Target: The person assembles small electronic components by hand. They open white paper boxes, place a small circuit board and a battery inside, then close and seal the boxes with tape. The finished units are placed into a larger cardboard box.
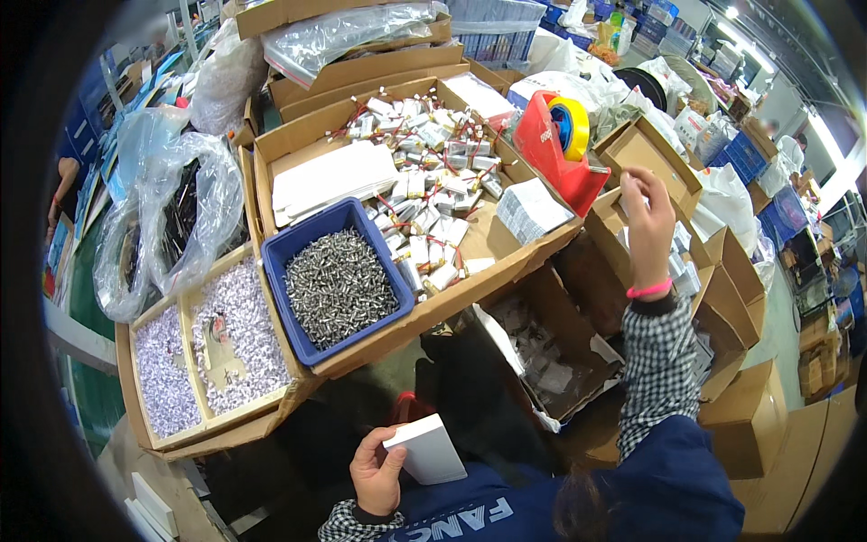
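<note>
My left hand [377, 471] is closed around one edge of a small flat white box [432, 452], held low in front of my apron. My right hand [648, 230] is raised at the right, beside a red tape dispenser [549, 149] that carries a yellow-cored roll of tape [569, 128]. Its fingers are bent together in a pinch, a little to the right of the dispenser's cutting end. Whatever is between those fingertips, if anything, is too small to make out.
A large cardboard tray [470, 291] holds small silver battery packs [433, 190] with red wires, white sheets [334, 179] and a blue bin [312, 348] of metal parts. Left of it is a divided tray [185, 357] of small white pieces. Open cartons [591, 357] stand below and right.
</note>
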Motion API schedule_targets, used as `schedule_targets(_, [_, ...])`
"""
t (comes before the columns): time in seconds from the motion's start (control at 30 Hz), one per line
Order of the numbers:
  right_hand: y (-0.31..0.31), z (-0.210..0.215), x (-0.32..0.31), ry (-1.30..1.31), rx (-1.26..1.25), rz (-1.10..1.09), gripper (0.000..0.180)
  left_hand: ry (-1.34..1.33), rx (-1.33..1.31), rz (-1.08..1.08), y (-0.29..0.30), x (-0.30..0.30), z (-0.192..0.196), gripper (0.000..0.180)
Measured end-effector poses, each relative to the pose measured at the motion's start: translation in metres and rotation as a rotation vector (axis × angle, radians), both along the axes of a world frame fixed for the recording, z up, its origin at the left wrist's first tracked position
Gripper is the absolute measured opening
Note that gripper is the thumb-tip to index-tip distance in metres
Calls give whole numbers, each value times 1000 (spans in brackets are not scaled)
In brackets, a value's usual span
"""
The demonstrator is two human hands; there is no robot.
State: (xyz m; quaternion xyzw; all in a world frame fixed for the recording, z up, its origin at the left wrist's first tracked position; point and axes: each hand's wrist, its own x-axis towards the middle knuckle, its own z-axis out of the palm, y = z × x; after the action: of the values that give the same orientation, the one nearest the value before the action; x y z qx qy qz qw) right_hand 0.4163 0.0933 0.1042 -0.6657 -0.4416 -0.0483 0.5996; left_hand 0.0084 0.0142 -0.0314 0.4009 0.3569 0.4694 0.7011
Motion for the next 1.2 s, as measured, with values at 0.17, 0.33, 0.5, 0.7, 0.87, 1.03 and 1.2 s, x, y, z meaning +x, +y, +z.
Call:
schedule_targets(0.17, [33, 15, 50, 136, -410, 87, 35, -32, 0, -9, 2, 4, -8, 28])
schedule_targets(0.33, [38, 10, 59, 479, -374, 175, 30, -43, -14, -21, 0, 1, -15, 30])
schedule_targets(0.5, [38, 10, 58, 553, -243, 314, 22, -16, -20, -80, -3, 0, -9, 38])
schedule_targets(0.7, [28, 13, 50, 660, -100, 318, 21, 41, -48, -93, -6, -1, 1, 43])
schedule_targets(0.87, [13, 9, 40, 730, -130, 353, 23, 49, -22, -89, -8, -2, 2, 42])
schedule_targets(1.03, [5, -3, 28, 910, -101, 395, 22, 47, -36, -95, -8, -4, -2, 43])
schedule_targets(1.2, [1, -8, 26, 971, -110, 461, 22, 50, -52, -114, -10, -6, -2, 45])
